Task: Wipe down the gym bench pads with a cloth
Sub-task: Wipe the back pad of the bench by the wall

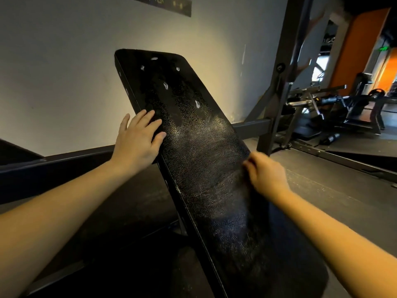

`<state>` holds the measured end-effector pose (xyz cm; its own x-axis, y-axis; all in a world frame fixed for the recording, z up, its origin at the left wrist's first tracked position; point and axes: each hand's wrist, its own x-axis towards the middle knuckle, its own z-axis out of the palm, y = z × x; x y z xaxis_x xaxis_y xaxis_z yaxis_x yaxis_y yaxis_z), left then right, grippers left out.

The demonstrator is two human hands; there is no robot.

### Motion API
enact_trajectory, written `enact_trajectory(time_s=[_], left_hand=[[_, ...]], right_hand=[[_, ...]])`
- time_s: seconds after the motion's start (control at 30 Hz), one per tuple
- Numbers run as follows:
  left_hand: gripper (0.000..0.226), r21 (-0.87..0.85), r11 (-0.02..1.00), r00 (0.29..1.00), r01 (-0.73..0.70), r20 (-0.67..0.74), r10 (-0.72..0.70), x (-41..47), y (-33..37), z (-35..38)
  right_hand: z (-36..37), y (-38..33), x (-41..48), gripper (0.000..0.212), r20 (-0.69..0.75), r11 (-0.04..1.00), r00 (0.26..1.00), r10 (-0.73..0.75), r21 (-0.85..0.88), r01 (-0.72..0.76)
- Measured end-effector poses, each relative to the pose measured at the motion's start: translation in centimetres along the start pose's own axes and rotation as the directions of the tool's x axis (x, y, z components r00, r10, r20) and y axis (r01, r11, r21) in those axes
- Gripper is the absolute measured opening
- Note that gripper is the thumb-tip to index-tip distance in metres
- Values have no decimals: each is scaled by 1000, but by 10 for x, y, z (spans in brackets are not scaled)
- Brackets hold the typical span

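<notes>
A long black bench pad slopes up and away from me, its leather worn, with small white tears near the top end. My left hand rests flat on the pad's left edge, fingers straight and spread. My right hand is blurred by motion at the pad's right edge. Its fingers are curled down against the surface around a dark, smeared cloth that barely stands out from the pad.
A pale wall stands close behind the bench. A dark steel rack upright and its crossbar rise at the right. Other gym machines stand further back right on dark rubber flooring.
</notes>
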<state>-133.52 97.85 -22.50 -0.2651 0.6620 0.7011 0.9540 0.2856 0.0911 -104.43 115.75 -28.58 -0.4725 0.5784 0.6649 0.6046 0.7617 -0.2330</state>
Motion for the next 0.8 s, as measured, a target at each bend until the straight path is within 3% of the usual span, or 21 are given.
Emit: enact_trajectory(time_s=[0.07,0.17,0.23,0.27,0.33,0.37,0.4,0.43,0.5,0.57,0.63,0.7,0.8], left_hand=[[58,-68,998,999,-4,-36,2,-19,15,-8],[57,-110,994,1000,-4,-17,2,-51,33,-12],[59,-111,994,1000,0,11,1,-69,41,-10],[61,-111,994,1000,2,22,1,-76,43,-9],[65,-105,994,999,-8,45,13,-86,45,-8],[67,-100,995,998,-18,60,25,-89,46,-8],[69,-93,995,996,-31,75,38,-92,46,-9],[70,-85,996,995,-41,87,48,-93,47,-10],[73,-64,997,994,-41,95,47,-95,48,-12],[75,-57,998,994,-30,99,35,-97,49,-14],[78,-74,997,992,-17,123,26,-100,49,-15],[80,-85,996,988,-16,151,29,-103,48,-14],[82,-99,995,988,-1,152,16,-106,47,-13]], right_hand=[[3,11,23,20,-8,956,957,290,-48,-290],[13,-34,23,20,-3,951,953,304,58,-303],[13,-76,0,17,44,976,995,93,193,-100],[10,-92,-18,16,62,965,993,-96,251,77],[-2,-96,-46,21,95,848,871,-481,301,436],[-4,-82,-48,23,101,795,806,-583,273,541],[-3,-62,-45,23,90,798,804,-588,227,558],[0,-40,-36,20,61,855,863,-502,187,484],[1,-1,-12,15,-6,978,990,-140,158,139],[-3,17,10,16,8,975,991,131,183,-130],[-9,10,24,15,26,929,991,132,345,-133],[-19,-9,30,13,40,851,999,22,524,-39],[-9,-19,30,12,108,854,988,-109,519,38]])
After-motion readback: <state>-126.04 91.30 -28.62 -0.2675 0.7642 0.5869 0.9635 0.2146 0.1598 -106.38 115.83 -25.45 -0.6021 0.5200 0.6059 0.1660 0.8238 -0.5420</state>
